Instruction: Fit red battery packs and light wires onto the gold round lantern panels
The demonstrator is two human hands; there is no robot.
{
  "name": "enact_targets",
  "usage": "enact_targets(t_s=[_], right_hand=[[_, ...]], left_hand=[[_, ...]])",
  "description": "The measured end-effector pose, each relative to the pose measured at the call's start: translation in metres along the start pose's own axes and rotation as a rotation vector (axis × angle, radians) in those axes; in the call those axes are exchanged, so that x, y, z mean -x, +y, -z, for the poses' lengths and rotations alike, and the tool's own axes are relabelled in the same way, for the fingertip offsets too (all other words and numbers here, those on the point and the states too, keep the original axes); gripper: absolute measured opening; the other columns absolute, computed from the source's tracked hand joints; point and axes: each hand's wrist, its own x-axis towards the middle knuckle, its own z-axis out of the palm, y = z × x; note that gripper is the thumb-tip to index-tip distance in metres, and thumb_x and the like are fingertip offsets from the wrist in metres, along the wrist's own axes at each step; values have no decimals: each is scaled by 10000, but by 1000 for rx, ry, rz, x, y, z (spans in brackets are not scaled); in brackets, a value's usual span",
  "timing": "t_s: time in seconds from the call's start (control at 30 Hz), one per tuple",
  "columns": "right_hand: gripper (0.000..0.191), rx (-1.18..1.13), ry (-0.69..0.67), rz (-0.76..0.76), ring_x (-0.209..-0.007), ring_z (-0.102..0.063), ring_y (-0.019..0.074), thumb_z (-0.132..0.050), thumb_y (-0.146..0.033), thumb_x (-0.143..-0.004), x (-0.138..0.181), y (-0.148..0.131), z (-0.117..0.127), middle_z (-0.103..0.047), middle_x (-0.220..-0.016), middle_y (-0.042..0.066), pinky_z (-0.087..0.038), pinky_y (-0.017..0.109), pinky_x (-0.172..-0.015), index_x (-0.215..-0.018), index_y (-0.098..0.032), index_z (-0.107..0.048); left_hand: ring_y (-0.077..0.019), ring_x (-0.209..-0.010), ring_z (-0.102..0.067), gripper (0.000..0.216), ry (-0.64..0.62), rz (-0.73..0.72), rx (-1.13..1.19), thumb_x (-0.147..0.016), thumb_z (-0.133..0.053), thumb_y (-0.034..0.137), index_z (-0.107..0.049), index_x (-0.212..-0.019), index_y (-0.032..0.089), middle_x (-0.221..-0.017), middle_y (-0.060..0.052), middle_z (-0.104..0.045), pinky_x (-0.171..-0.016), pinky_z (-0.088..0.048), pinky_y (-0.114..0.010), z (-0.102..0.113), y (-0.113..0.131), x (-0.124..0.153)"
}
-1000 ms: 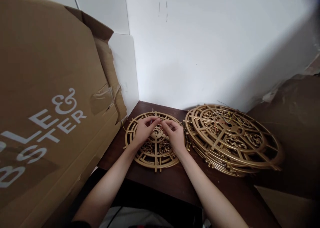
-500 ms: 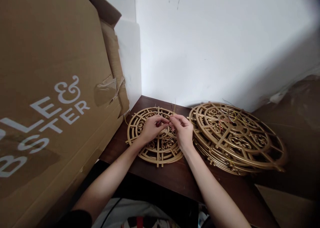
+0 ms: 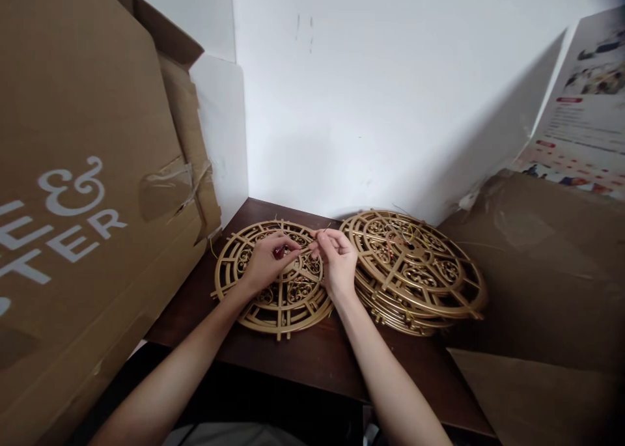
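A round gold openwork panel point(image 3: 266, 326), with scrollwork between its rings and bars, lies flat on the dark table under both hands. My left hand point(image 3: 263, 262) is closed over the panel's middle, with a small dark red thing point(image 3: 280, 252) showing in its curled fingers; its kind is unclear. Just to the right, my right hand point(image 3: 340, 258) pinches a thin wire point(image 3: 326, 226) whose end sticks up past the fingertips. The two hands' fingertips are close together, and what lies between them is too small to make out.
Right of the panel stands a stack of similar gold panels point(image 3: 390, 278) with loose yellow wires on top. A large cardboard box point(image 3: 97, 107) fills the left side. Another carton point(image 3: 541, 264) stands at the right, and a white wall point(image 3: 366, 94) rises behind the brown table point(image 3: 312, 361).
The view has swung to the right, bringing a printed sheet into sight. My hands stay over the panel, fingertips slightly farther apart, and the upright wires now lean over near my right fingers.
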Motion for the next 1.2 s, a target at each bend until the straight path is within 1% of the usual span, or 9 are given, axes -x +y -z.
enact_targets(t_s=[0.07,0.13,0.27,0.53,0.67,0.77,0.83,1.07,1.2], right_hand=[[233,57,-17,19,-572,-622,123,-733,-368,-733,2,-2,0,-726,-818,41,-475,245,-507,-830,-185,-627],[232,142,-34,30,-538,-608,124,-726,-376,-743,5,-1,0,-703,-724,19,-448,234,-474,-837,-185,-634],[193,346,-87,60,-495,-578,125,-687,-364,-790,11,4,0,-623,-566,-18,-419,228,-467,-864,-186,-673],[207,535,-164,125,-548,-589,134,-641,-385,-827,15,10,0,-661,-664,21,-465,256,-545,-861,-192,-707],[198,386,-161,20,-564,-613,141,-681,-376,-787,15,11,-4,-666,-642,8,-481,255,-548,-846,-188,-701],[196,208,-140,-82,-539,-605,133,-727,-360,-733,14,12,-7,-672,-613,-1,-489,255,-541,-801,-179,-695],[199,149,-128,-119,-547,-608,131,-747,-355,-705,14,12,-9,-688,-631,5,-496,259,-548,-778,-176,-699],[186,29,-93,-166,-616,-640,137,-761,-323,-692,16,13,-10,-722,-732,25,-519,268,-588,-784,-172,-702],[164,-43,-76,-214,-633,-651,130,-763,-293,-691,16,14,-10,-727,-758,28,-514,249,-587,-779,-170,-699]], left_hand=[[-107,-586,-459,162,63,-7,19,-797,-671,330,-734,-810,182,-736,-16,-591,-552,-374,-236,1,1,0],[-103,-580,-450,167,123,-6,48,-794,-680,342,-737,-823,187,-734,-12,-586,-543,-365,-236,2,2,-1],[-95,-565,-441,170,150,-4,101,-782,-702,347,-739,-829,189,-722,-7,-579,-530,-350,-237,2,3,-1],[-90,-572,-455,172,140,-2,197,-740,-745,342,-730,-752,170,-766,-31,-600,-515,-332,-240,3,6,-2],[-108,-613,-492,158,151,18,233,-744,-740,331,-725,-743,174,-754,-33,-606,-535,-352,-245,2,6,-1],[-135,-693,-547,154,175,40,304,-736,-743,325,-716,-720,174,-760,-37,-616,-608,-411,-260,0,4,-2],[-144,-719,-563,161,182,58,337,-729,-746,327,-711,-697,173,-763,-37,-619,-642,-434,-270,0,2,-2],[-120,-658,-526,150,194,64,330,-708,-757,315,-719,-677,174,-750,-31,-610,-570,-390,-249,1,3,-2],[-124,-651,-529,161,183,70,328,-714,-750,325,-712,-668,175,-739,-30,-615,-581,-400,-258,0,4,-2]])
